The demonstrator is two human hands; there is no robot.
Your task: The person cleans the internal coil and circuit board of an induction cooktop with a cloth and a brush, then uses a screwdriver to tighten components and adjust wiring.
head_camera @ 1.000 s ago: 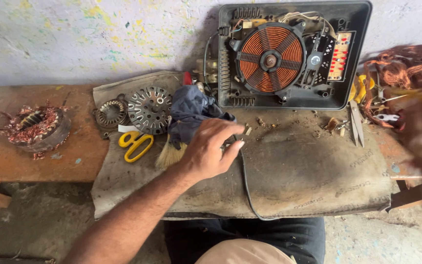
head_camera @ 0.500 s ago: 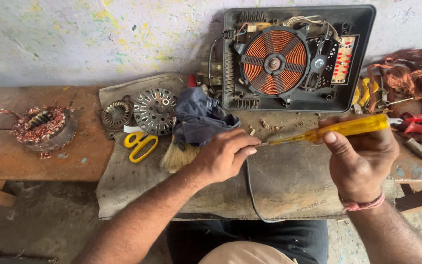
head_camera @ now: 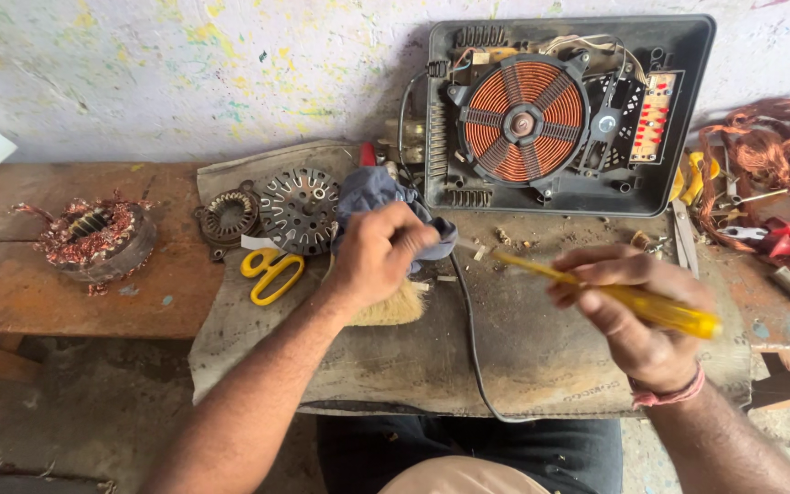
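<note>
My right hand grips a yellow-handled screwdriver, its shaft pointing left toward the middle of the cloth. My left hand is closed over a blue-grey rag, with the pale bristles of a brush just below it; whether it also holds something small is hidden. An opened induction cooker with a copper coil leans at the back of the bench, its black cord running down across the cloth.
Yellow-handled scissors, a round perforated metal plate and a small stator lie left of my hand. A copper-wound stator sits far left. Red-handled pliers and tangled copper wire are on the right.
My right hand came in from the right with the screwdriver and now tilts its handle down to the right. My left hand moved up-left onto the rag.
</note>
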